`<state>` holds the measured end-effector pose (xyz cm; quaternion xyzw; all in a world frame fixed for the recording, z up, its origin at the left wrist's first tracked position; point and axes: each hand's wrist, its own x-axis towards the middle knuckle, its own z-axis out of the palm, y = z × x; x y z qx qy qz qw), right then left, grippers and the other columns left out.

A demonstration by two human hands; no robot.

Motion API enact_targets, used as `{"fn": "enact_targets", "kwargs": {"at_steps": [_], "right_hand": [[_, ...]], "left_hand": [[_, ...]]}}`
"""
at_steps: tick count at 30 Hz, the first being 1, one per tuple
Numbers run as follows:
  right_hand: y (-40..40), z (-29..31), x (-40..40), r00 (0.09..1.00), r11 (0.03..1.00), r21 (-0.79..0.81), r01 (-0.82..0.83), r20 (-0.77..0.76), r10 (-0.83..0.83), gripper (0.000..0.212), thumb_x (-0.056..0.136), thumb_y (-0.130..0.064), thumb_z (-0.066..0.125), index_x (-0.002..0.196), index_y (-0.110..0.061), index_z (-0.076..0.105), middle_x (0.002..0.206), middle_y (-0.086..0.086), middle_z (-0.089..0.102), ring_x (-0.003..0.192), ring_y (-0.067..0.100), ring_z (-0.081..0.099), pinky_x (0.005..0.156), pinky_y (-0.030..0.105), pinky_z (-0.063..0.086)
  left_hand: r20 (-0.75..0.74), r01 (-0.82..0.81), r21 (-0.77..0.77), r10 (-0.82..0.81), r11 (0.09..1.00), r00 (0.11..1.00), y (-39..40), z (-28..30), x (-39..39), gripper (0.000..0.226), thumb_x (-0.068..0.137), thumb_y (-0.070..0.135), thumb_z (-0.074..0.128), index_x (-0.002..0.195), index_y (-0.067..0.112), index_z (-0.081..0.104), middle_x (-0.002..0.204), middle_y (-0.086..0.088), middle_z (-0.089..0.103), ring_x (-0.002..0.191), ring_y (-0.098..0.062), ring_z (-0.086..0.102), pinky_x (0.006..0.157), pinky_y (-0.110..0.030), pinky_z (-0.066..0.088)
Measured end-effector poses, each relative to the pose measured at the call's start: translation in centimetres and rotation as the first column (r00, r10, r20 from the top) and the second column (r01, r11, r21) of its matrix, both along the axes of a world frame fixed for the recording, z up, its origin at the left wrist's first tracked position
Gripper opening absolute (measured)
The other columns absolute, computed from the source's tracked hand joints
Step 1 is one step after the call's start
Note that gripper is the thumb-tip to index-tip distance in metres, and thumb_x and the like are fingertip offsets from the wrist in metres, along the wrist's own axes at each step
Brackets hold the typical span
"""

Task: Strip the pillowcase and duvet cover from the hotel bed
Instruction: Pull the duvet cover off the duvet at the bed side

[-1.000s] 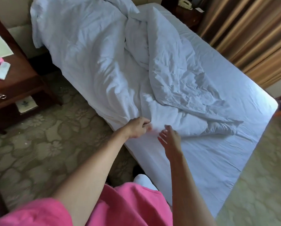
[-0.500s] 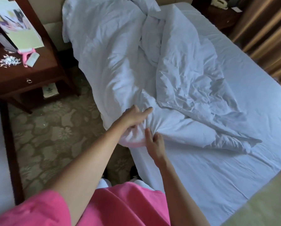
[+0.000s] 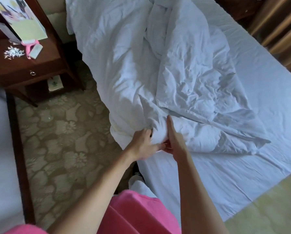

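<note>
Both my hands work the near corner of the duvet cover (image 3: 158, 76), heaped along the bed (image 3: 242, 174): left hand (image 3: 144, 146) clutches cloth, right hand (image 3: 174, 141) pinches it, forefinger out, probably. I'd find the opening first, then peel steadily.

Soft daylight reaches you from the right, near the curtains (image 3: 276, 26), leaving the white duvet (image 3: 183, 78) bright with a bluish cast and gentle grey shadows in its folds. The nightstand (image 3: 45, 65) and carpet (image 3: 60, 132) sit dimmer. Everything looks slightly soft; straight lines bend toward the wide-angle edges.
</note>
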<state>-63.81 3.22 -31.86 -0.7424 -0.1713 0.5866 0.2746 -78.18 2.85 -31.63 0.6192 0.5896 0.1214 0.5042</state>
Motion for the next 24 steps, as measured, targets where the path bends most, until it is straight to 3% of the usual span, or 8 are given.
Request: {"fn": "enact_targets", "kwargs": {"at_steps": [4, 7, 10, 14, 16, 19, 22, 24], "right_hand": [[-2.5, -0.3, -3.2, 1.000, 0.989, 0.150, 0.012, -0.023, -0.008, 0.027, 0.091, -0.039, 0.058, 0.084, -0.014, 0.063, 0.080, 0.006, 0.057, 0.069, 0.017, 0.053, 0.059, 0.030, 0.045], [-5.2, -0.7, -5.3, 0.991, 0.959, 0.278, 0.061, 0.097, -0.092, 0.033, 0.093, -0.032, 0.048, 0.075, -0.005, 0.057, 0.065, 0.002, 0.050, 0.064, 0.020, 0.050, 0.058, 0.036, 0.045], [-8.4, -0.4, -6.2, 0.977, 0.921, 0.389, -0.037, 0.209, -0.049, 0.039, 0.096, -0.040, 0.044, 0.085, -0.009, 0.064, 0.070, -0.005, 0.058, 0.068, 0.017, 0.054, 0.065, 0.038, 0.048], [-14.1, 0.5, -5.6, 0.944, 0.878, 0.432, -0.205, 0.324, 0.061, 0.045, 0.100, -0.042, 0.045, 0.095, -0.003, 0.067, 0.075, -0.002, 0.061, 0.068, 0.015, 0.056, 0.063, 0.033, 0.046], [-16.2, 0.8, -4.3, 0.891, 0.877, 0.366, -0.312, 0.433, 0.136, 0.059, 0.101, -0.045, 0.046, 0.075, 0.006, 0.062, 0.061, 0.003, 0.057, 0.060, 0.019, 0.053, 0.059, 0.034, 0.043], [-18.2, 1.5, -2.0, 0.839, 0.873, 0.288, -0.393, 0.502, 0.212, 0.066, 0.102, -0.047, 0.043, 0.058, -0.005, 0.068, 0.056, 0.000, 0.066, 0.060, 0.015, 0.062, 0.066, 0.031, 0.049], [-19.0, 1.9, -0.3, 0.756, 0.817, 0.281, -0.504, 0.601, 0.260, 0.054, 0.099, -0.042, 0.050, 0.066, -0.005, 0.071, 0.065, 0.004, 0.071, 0.069, 0.018, 0.068, 0.068, 0.034, 0.051], [-19.1, 2.1, 1.1, 0.688, 0.786, 0.329, -0.523, 0.708, 0.161, 0.030, 0.089, -0.034, 0.067, 0.074, -0.008, 0.072, 0.073, 0.005, 0.072, 0.076, 0.021, 0.068, 0.065, 0.031, 0.045]], "left_hand": [[0.002, 0.055, 0.009, -0.055, 0.998, 0.998, -3.1, 1.0, -3.1, 0.043, 0.072, 0.034, 0.080, 0.108, 0.012, 0.069, 0.103, 0.004, 0.072, 0.094, -0.011, 0.066, 0.084, -0.034, 0.056], [0.023, 0.035, 0.029, -0.035, 0.999, 0.999, -4.1, 0.7, -5.6, 0.054, 0.068, 0.058, 0.077, 0.101, 0.016, 0.069, 0.094, 0.011, 0.072, 0.086, -0.007, 0.066, 0.076, -0.033, 0.057], [0.153, -0.206, 0.083, 0.192, 0.975, 0.969, -5.9, 1.2, -5.9, 0.056, 0.073, 0.057, 0.077, 0.094, 0.007, 0.061, 0.081, 0.010, 0.060, 0.075, -0.010, 0.058, 0.065, -0.024, 0.043], [0.264, -0.364, -0.109, 0.380, 0.925, 0.886, -8.1, 1.8, -4.3, 0.085, 0.072, 0.058, 0.077, 0.137, 0.014, 0.044, 0.127, 0.010, 0.051, 0.114, -0.011, 0.053, 0.094, -0.028, 0.047], [0.264, -0.307, -0.055, 0.310, 0.950, 0.913, -9.2, 2.0, -3.0, 0.079, 0.066, 0.059, 0.079, 0.121, 0.008, 0.055, 0.110, 0.007, 0.059, 0.098, -0.011, 0.058, 0.083, -0.027, 0.050], [0.340, -0.267, -0.023, 0.259, 0.963, 0.904, -11.1, 3.3, -1.2, 0.034, 0.077, 0.036, 0.081, 0.078, 0.012, 0.056, 0.075, 0.009, 0.053, 0.068, -0.008, 0.055, 0.058, -0.021, 0.043], [0.416, -0.228, -0.032, 0.221, 0.973, 0.882, -13.0, 4.6, -0.9, 0.022, 0.087, 0.030, 0.073, 0.084, 0.011, 0.063, 0.085, -0.001, 0.066, 0.084, -0.017, 0.068, 0.072, -0.031, 0.053], [0.415, -0.161, 0.042, 0.130, 0.986, 0.901, -14.6, 5.0, -1.5, 0.031, 0.090, 0.031, 0.068, 0.079, 0.002, 0.064, 0.081, -0.017, 0.069, 0.077, -0.025, 0.068, 0.073, -0.037, 0.054]]}}
